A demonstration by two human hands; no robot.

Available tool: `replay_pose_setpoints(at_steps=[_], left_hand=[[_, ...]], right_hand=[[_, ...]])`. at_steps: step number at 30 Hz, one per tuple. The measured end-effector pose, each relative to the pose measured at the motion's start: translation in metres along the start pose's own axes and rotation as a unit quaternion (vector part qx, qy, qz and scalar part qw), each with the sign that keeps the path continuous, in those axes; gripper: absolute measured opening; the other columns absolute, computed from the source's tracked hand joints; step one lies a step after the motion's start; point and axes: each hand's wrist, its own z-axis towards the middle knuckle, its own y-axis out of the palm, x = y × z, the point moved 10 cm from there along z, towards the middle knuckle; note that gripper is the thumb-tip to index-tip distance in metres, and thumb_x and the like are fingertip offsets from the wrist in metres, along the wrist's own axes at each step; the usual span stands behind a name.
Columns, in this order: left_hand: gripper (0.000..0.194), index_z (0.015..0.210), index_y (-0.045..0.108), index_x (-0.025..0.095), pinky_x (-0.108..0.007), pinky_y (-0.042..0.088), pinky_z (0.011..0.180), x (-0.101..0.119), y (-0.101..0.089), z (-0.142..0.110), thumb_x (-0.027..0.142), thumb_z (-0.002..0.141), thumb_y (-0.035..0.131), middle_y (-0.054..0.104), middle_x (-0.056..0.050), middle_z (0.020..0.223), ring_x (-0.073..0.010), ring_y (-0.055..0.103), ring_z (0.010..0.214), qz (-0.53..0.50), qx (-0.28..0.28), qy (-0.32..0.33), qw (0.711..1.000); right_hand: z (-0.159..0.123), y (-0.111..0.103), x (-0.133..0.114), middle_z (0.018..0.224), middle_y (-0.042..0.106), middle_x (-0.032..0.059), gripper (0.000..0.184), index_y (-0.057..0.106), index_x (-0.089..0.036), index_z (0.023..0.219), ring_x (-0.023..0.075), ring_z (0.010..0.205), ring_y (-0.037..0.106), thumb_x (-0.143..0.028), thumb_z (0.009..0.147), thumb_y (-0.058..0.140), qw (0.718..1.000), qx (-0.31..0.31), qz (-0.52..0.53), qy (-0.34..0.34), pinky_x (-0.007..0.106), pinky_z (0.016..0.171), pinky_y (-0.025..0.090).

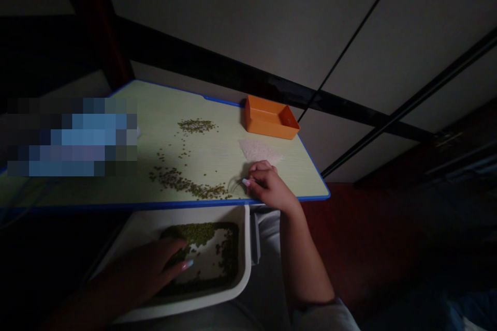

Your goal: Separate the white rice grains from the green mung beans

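Have the right hand (269,184) bunched at the near edge of the pale green table (159,108), fingers curled in, long pale thumbnail pointing left. Cannot tell whether holding anything inside that curl. Find just beyond its knuckles a thin spread of pale grains (258,150), close up against the fingers (too dim to be sure of contact). Beyond that again, see an orange box (266,125), open-topped, standing near the far edge. To the left of the same hand, note a long, loose scatter of green and brownish bits (190,185) running along the near edge, ending just short of the thumb. Farther off, ahead and to the left, spot a smaller heap (196,125) of similar bits, with strays dotted between the two.

Have the left hand (165,264) reaching into the white tray (243,227), on the near side of the table, thumb and forefinger parted in a wide gap. Cannot make out its other fingers. Around its fingertips, see green bits (200,232) banked along the tray's sides, thick just beyond the forefinger, thinning to white tray bottom right of the thumb.
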Motion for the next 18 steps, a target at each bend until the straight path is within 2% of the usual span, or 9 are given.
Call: replay_pose_setpoints(at_steps=[6, 10, 15, 18], left_hand=[[0.063, 0.132, 0.088, 0.034, -0.044, 0.068, 0.111, 0.0007, 0.0036, 0.0035, 0.071, 0.097, 0.052, 0.091, -0.01, 0.14, -0.0371, 0.086, 0.13, 0.007, -0.018, -0.01, 1.0], [0.061, 0.131, 0.088, 0.033, -0.045, 0.069, 0.11, 0.0017, 0.0025, 0.0036, 0.069, 0.096, 0.054, 0.092, -0.011, 0.138, -0.0391, 0.086, 0.13, 0.0, -0.014, -0.014, 1.0], [0.06, 0.131, 0.089, 0.036, -0.042, 0.069, 0.108, 0.0021, 0.0005, 0.0015, 0.069, 0.097, 0.053, 0.093, -0.008, 0.137, -0.0361, 0.087, 0.128, 0.006, -0.007, -0.012, 1.0], [0.062, 0.132, 0.089, 0.033, -0.044, 0.068, 0.11, 0.0031, 0.0006, 0.0012, 0.069, 0.096, 0.052, 0.092, -0.01, 0.139, -0.0374, 0.086, 0.13, 0.011, -0.016, -0.018, 1.0]], right_hand=[[0.0014, 0.001, 0.0017, 0.105, 0.072, 0.0051, 0.033, 0.066, -0.022, 0.074, 0.0265, 0.115, 0.061, -0.022, 0.105, 0.076, 1.0, 0.017, 0.001, 0.003, 0.047, 0.109, 0.04], [0.0013, 0.0011, 0.0011, 0.105, 0.072, 0.0055, 0.033, 0.066, -0.022, 0.074, 0.0263, 0.112, 0.061, -0.023, 0.106, 0.075, 1.0, 0.02, 0.004, 0.0, 0.046, 0.107, 0.04], [0.0027, 0.0002, 0.0061, 0.105, 0.071, 0.0053, 0.034, 0.065, -0.023, 0.073, 0.0265, 0.112, 0.059, -0.022, 0.105, 0.075, 1.0, 0.027, 0.007, 0.014, 0.047, 0.107, 0.039], [0.0046, 0.0016, 0.008, 0.103, 0.07, 0.005, 0.034, 0.064, -0.023, 0.073, 0.026, 0.111, 0.059, -0.023, 0.105, 0.075, 1.0, 0.023, 0.015, 0.014, 0.047, 0.108, 0.04]])
